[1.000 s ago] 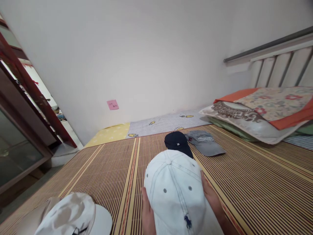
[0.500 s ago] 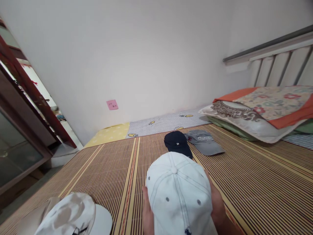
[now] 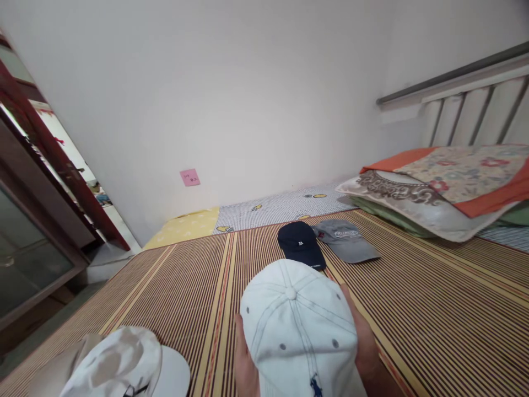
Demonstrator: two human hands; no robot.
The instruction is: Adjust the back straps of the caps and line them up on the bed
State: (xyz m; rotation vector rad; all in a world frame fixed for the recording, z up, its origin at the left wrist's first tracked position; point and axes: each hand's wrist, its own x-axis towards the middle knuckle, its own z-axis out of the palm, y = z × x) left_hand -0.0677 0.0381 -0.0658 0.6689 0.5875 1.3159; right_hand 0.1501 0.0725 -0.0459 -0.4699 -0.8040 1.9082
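Observation:
A white baseball cap point(image 3: 297, 325) with grey stitching and a small dark-blue emblem is held between my two hands, low in the middle of the view. My left hand point(image 3: 244, 361) grips its left side, thumb showing along the edge. On the other side my right hand point(image 3: 363, 342) closes on the cap, its fingers partly hidden behind the crown. Just beyond lie a navy cap point(image 3: 300, 242) and a grey cap point(image 3: 347, 240), side by side and touching. At the lower left, a white and beige patterned cap point(image 3: 119, 358) rests against a beige cap point(image 3: 61, 366).
All the loose caps lie on a striped bamboo mat point(image 3: 185, 292) over a bed. Stacked pillows point(image 3: 446, 187) sit at the right by a white headboard point(image 3: 475, 110). A pink note point(image 3: 190, 177) is on the wall. A reddish door frame point(image 3: 70, 160) stands at the left.
The white cap and both hands have shifted slightly left and down, showing more of its emblem and of the navy cap's brim. The other caps have not moved.

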